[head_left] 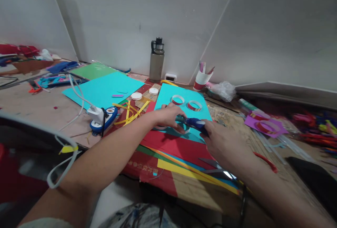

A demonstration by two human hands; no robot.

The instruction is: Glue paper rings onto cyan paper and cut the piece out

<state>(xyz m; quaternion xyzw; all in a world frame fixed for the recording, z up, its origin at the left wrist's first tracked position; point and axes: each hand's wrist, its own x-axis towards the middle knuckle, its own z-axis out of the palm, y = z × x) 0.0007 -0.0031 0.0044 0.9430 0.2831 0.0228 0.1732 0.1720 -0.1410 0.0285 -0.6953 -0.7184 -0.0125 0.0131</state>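
My right hand (214, 136) is wrapped round a blue hot glue gun (196, 122), its tip pointing left toward my other hand. With bent fingers, my left hand (172, 114) grips a paper ring (185, 131) on a turquoise sheet (168, 93). The glue gun's tip is close to this ring; whether they touch I cannot tell. Two more rings, white inside and red outside, stand farther back on the sheet: a left ring (178, 100) and a right ring (194, 106). Part of another ring (161, 127) shows below my left wrist.
A bottle (156, 63) and a paper cup of pencils (202, 79) stand by the wall. Left lie a blue power strip (107, 117) and yellow strips (129, 114). Scissors (216, 166) lie in front, under my right forearm. A purple sheet (265, 124) with rings lies right.
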